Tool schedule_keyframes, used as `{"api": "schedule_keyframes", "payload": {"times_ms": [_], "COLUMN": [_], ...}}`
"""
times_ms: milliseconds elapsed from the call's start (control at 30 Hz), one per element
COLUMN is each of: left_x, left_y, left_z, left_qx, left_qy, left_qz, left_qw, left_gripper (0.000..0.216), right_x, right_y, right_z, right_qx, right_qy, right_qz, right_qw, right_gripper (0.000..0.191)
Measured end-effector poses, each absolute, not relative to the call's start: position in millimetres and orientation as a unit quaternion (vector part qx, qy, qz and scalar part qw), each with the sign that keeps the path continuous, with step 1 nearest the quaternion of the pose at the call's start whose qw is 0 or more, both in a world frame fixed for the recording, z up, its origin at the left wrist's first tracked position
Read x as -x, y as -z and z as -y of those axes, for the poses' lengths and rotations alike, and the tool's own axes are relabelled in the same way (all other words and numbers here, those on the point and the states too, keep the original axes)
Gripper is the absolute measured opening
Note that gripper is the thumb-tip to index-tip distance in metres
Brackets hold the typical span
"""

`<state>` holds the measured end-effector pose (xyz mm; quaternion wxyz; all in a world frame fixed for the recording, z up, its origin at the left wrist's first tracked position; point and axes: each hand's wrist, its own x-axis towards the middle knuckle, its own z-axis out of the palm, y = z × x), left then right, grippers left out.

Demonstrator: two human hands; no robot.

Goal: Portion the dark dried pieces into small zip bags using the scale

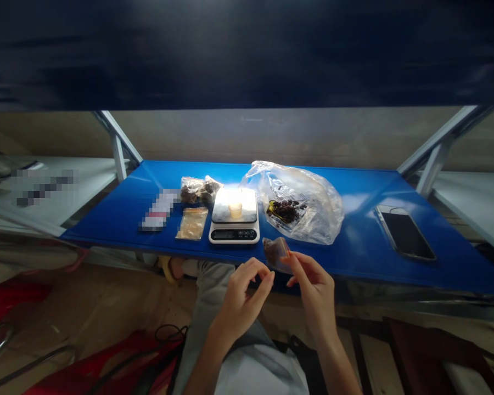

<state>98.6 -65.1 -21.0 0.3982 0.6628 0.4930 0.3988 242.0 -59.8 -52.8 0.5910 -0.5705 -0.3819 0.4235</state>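
My right hand (316, 285) pinches the top edge of a small clear zip bag (275, 252) with dark contents, at the table's front edge. Beside it, to the left, my left hand (247, 296) has thumb and curled fingers brought together; whether anything is between them I cannot make out. Just beyond the hands sits a white digital kitchen scale (234, 235), a small pale cup (235, 210) on its plate. Right of the scale lies a large open clear plastic bag (319, 219) with a heap of dark small pieces (286, 211) in it.
Left of the scale lie filled zip bags (191, 190), a bag of pale pieces (192, 224) and a blurred-out packet (160, 210). A phone (405, 231) rests at the right on the blue table (362, 192). A dark blue panel (247, 55) hangs overhead, with metal struts (117, 137) at the sides.
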Motion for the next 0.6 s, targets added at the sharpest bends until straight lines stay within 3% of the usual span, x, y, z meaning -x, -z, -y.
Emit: {"api": "schedule_keyframes", "payload": {"times_ms": [333, 600], "left_x": [-97, -114], "left_y": [23, 32], "left_z": [64, 63], "left_qx": [-0.648, -0.623], "left_qy": [-0.429, -0.44], "left_qz": [-0.508, -0.495], "left_qw": [0.372, 0.416], "left_gripper": [0.016, 0.014], "right_x": [-243, -240], "right_y": [52, 49], "right_z": [58, 64], "right_qx": [0.566, 0.496], "right_qy": [-0.424, -0.365], "right_qz": [0.357, 0.51], "right_qw": [0.61, 0.601], "right_gripper": [0.024, 0.014]}}
